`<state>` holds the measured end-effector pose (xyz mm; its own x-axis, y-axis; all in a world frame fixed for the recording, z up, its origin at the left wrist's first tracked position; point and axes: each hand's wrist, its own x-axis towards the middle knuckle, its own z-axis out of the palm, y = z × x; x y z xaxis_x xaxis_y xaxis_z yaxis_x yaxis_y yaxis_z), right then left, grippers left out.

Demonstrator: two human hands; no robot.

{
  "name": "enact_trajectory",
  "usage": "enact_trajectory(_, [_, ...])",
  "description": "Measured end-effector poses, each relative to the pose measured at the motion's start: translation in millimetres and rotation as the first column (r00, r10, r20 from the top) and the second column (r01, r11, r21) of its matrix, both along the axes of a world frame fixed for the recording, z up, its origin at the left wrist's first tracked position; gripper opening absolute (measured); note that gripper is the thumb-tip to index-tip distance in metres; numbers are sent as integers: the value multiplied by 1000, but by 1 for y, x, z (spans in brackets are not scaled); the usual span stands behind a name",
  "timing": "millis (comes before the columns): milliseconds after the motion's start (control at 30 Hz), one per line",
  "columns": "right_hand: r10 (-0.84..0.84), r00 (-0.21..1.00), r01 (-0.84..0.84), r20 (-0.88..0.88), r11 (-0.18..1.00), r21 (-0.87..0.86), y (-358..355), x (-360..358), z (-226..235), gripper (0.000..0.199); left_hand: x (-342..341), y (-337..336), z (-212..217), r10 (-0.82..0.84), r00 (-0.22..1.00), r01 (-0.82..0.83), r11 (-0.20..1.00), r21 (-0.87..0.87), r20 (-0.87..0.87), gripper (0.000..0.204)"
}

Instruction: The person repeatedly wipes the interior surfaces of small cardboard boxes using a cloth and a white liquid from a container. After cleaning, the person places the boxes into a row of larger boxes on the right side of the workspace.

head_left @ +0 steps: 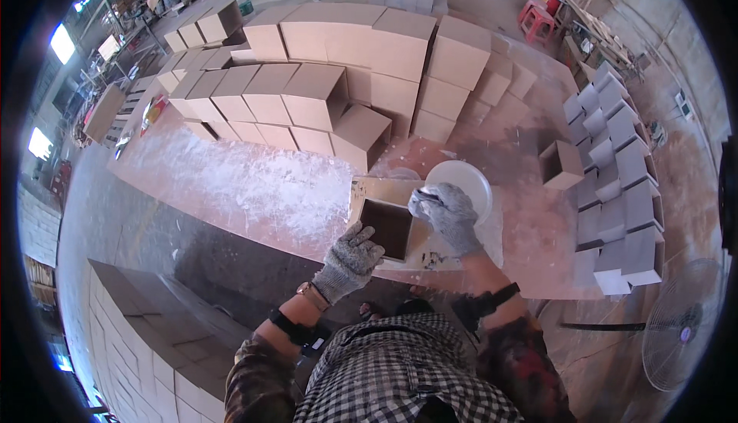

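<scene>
An open brown box [387, 227] stands on a small pale board [424, 248] in front of me, its hollow dark inside facing up. My left hand [350, 260], in a grey knit glove, grips the box's near left edge. Also gloved, my right hand [448, 214] is closed at the box's far right corner. Something small, whitish and dark, shows at its fingertips; its kind cannot be made out. Beyond my right hand lies a round white tub [466, 180], partly covered by the glove.
Stacked brown boxes [338, 34] stand across the table's far side. White powder [269, 188] covers the tabletop at left. One brown box [561, 164] sits at right, near rows of grey-white boxes [615, 184]. A fan [683, 331] stands at lower right, more stacked boxes [146, 331] at lower left.
</scene>
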<state>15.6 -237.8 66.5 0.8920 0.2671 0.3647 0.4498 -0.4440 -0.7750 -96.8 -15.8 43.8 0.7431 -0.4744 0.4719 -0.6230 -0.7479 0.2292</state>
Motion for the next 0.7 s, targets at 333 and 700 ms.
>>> enact_trajectory(333, [262,962,-234,76,935,-265,-4,-104,24,22,-2,1,-9,24,999,-26,998,-55,-41,21])
enact_trajectory(700, [74,658,501,-750,700,508,-49,-146,32,25,39,-22,26,-27,934,32,999,9,-356,28])
